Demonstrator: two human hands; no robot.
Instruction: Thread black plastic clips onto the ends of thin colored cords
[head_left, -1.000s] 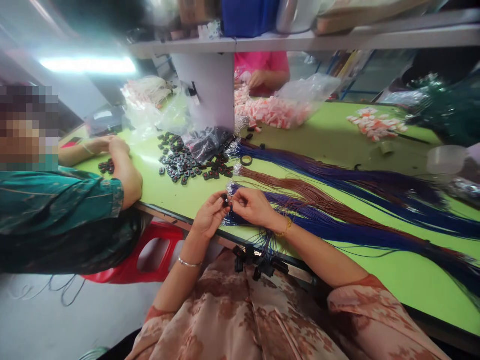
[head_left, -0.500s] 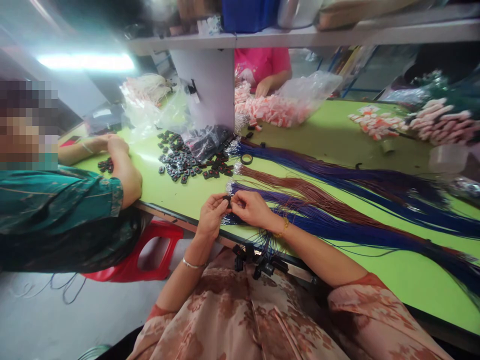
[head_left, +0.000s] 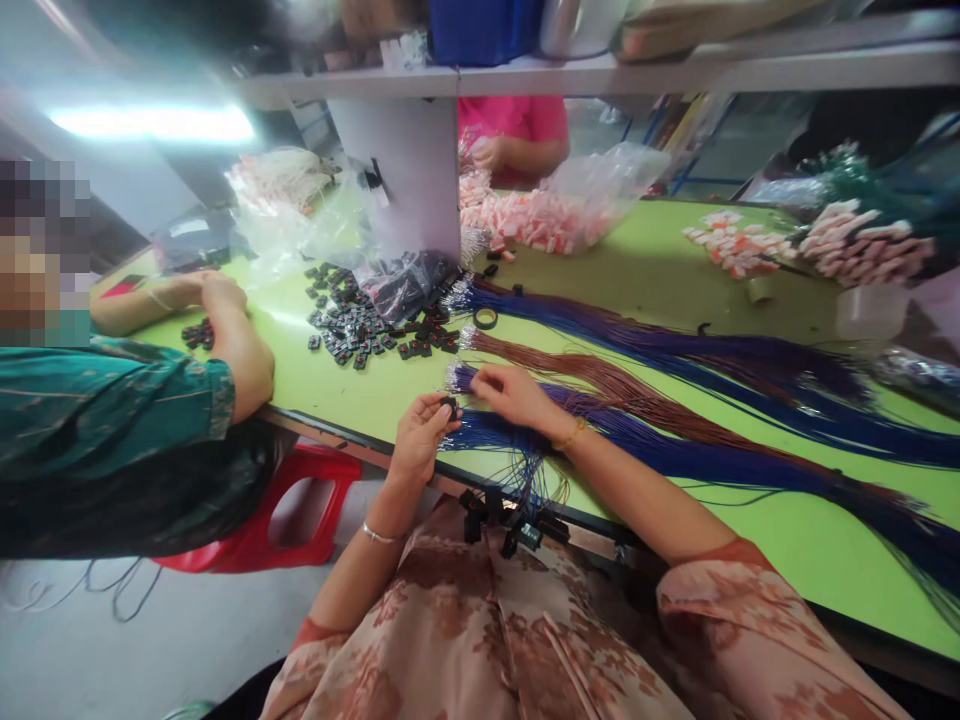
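My left hand (head_left: 421, 432) pinches a small black connector (head_left: 450, 406) above the front edge of the green table. Just to its right, my right hand (head_left: 514, 394) is at the tips of a blue wire bundle (head_left: 459, 377), its fingers drawn together; whatever they hold is too small to make out. A second blue bundle (head_left: 637, 450) passes under my right wrist. Brown wires (head_left: 540, 355) lie behind my hands. Black connectors (head_left: 529, 537) with wires hang at the table edge near my body.
Loose black connectors (head_left: 352, 320) are heaped at the back left, beside a black tape roll (head_left: 485, 318). A person in a green sleeve (head_left: 112, 400) works at the left, near a red stool (head_left: 322, 510). Across the table, another person sits behind pink-white pieces (head_left: 532, 215).
My right hand has come away from the connector in my left hand and moved up to the blue wire tips. The view has shifted slightly. The hand across the table has risen.
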